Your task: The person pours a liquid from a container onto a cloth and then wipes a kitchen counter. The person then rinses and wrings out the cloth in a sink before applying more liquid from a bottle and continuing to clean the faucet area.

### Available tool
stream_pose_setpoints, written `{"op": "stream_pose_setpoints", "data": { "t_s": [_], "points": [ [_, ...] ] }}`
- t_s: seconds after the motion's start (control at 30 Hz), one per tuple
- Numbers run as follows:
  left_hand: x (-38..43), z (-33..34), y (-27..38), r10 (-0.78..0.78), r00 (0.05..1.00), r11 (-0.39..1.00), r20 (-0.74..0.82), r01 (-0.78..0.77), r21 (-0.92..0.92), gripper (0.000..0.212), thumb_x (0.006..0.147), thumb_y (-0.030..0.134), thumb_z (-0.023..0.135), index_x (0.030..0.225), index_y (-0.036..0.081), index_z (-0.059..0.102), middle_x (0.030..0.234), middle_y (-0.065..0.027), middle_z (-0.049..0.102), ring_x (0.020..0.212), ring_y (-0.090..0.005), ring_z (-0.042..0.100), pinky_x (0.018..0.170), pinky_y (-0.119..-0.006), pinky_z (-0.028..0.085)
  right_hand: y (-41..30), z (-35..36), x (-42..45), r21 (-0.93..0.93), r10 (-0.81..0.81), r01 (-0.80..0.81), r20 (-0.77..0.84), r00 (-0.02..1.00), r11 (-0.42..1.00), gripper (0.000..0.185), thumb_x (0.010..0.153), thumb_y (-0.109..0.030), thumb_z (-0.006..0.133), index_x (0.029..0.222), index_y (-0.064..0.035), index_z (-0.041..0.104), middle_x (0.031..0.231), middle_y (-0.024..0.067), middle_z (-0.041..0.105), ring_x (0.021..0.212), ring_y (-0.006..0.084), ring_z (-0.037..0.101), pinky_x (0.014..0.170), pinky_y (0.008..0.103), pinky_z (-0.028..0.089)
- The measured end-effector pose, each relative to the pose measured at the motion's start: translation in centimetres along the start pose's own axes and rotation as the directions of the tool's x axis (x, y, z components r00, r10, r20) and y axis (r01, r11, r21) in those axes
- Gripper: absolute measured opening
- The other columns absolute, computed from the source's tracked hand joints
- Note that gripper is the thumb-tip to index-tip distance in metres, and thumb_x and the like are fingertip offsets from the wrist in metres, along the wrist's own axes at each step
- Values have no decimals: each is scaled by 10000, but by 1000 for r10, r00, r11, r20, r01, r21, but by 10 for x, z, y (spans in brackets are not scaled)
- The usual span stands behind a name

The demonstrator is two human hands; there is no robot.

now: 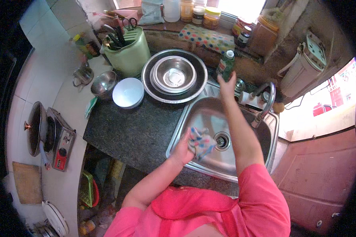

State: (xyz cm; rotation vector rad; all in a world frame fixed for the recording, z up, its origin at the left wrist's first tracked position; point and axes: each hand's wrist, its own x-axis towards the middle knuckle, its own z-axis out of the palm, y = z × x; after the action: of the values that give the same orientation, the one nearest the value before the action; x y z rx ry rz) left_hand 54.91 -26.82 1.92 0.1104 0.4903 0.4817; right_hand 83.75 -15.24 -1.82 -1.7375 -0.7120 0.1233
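Note:
My left hand (184, 148) holds a crumpled polka-dot cloth (201, 143) over the near left part of the stainless steel sink (207, 164). At the back edge of the sink, my right hand (227, 84) is at the lower part of a green dish-soap bottle (226, 63) with a white cap; the bottle stands upright. The fingers reach around its base, though the exact grip is partly hidden. Under the cloth and to its right, the sink drain (222, 141) shows. The curved faucet (270, 103) is right of my right forearm.
Nested steel bowls (175, 74) sit in a wide metal basin (175, 100) left of the sink, beside white bowls (128, 92) and a metal bowl (104, 83). A green knife holder (127, 56) stands behind. A gas stove (62, 142) with a wok (37, 129) is at far left.

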Motion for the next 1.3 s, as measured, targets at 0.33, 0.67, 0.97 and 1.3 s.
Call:
{"op": "stream_pose_setpoints", "data": {
  "t_s": [0.33,0.67,0.97,1.3],
  "points": [
    [49,13,-55,96,986,994,-136,-102,-40,328,936,323,426,1149,83,495,1122,-184,568,1030,-334,549,897,-478,438,-36,-104,-266,564,357,-787,701,617,251,713,844,-605,451,1390,-177,285,1343,48,399,1212,218,396,1000,391,321],
    [46,36,-107,342,923,783,-174,-178,596,352,928,307,464,1156,39,474,1042,-66,520,919,-181,519,778,-326,463,-49,-150,-259,438,269,-441,401,876,783,566,937,-342,448,1403,-70,277,1366,91,381,1221,213,377,1036,327,255],
    [33,56,-148,173,982,855,-74,-112,506,533,958,366,395,1402,97,274,1414,-91,313,1253,-190,348,1024,-346,301,-28,-167,-214,456,606,-812,546,578,364,415,920,-302,379,1230,-38,458,1053,76,544,923,163,487,828,331,401],
    [52,52,-163,109,994,890,3,-99,445,508,935,339,452,1367,101,331,1309,-75,459,1177,-191,445,1008,-342,326,-1,-182,-199,593,605,-750,493,626,293,591,897,-432,465,1325,-40,354,1230,119,464,1104,238,439,925,370,369]
  ]
}}
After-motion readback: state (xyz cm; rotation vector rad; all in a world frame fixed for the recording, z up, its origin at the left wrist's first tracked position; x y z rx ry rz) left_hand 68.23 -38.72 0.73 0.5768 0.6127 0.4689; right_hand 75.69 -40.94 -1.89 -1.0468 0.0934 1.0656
